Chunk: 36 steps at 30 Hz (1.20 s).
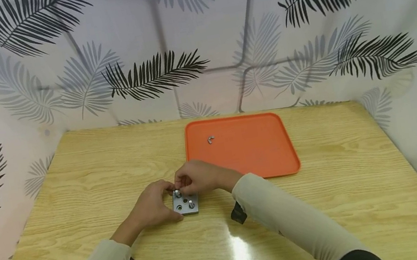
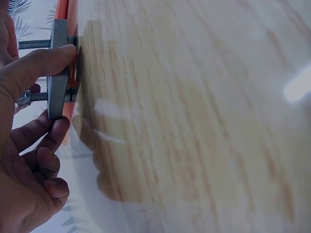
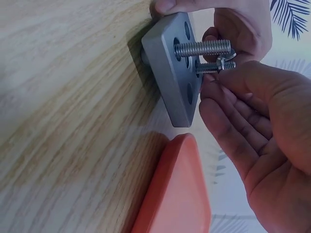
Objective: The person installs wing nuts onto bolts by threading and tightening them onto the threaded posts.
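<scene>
A small grey metal plate (image 1: pixel 193 196) with several holes is held just above the table, two threaded bolts standing up through it. My left hand (image 1: pixel 153 207) grips the plate by its edges, thumb on the near side and fingers on the far side. One bolt (image 3: pixel 201 47) is bare. The farther bolt (image 3: pixel 206 68) carries a wing nut (image 3: pixel 227 57) near its top. Thumb and forefinger of my right hand (image 1: pixel 203 176) pinch at this wing nut and partly cover it. Bolt heads show under the plate in the left wrist view.
An orange tray (image 1: pixel 254 159) lies behind and to the right of the plate, with another wing nut (image 1: pixel 210 139) at its far left. The wood-grain table (image 1: pixel 328 211) reaches back to a leaf-patterned cloth (image 1: pixel 209 34).
</scene>
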### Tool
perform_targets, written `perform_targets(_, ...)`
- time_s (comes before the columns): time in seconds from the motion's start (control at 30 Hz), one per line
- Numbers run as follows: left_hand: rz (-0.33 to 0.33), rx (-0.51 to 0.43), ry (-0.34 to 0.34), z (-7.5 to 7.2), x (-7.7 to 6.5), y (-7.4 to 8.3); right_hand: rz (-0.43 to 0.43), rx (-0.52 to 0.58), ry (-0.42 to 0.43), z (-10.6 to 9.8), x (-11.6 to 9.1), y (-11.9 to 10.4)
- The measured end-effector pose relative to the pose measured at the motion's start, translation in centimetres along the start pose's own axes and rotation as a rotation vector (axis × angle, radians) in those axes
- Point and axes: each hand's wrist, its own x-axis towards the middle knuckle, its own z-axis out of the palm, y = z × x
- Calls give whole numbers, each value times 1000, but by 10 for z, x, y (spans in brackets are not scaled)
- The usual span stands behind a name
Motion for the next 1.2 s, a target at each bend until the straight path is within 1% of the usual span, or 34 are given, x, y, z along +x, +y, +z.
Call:
perform_targets(0.17, 4, -3, 1, 0, 0, 1, -12, 28, -6, -1, -1, 1)
perform_targets(0.4, -13, 1, -2, 0, 1, -1, -16, 74, -8, -1, -1, 3)
perform_targets(0.57, -1, 16, 6, 0, 2, -1, -28, 123, -19, -1, 0, 1)
perform_targets(0.83, 7, 9, 6, 0, 2, -1, -51, 99, -24, 0, -1, -1)
perform_targets(1.03, 18, 8, 7, 1, 2, -1, -20, 103, -19, 0, -1, 1)
perform_targets(1.2, 6, 3, -1, 1, 3, 0, 6, 89, -12, -1, -4, 3)
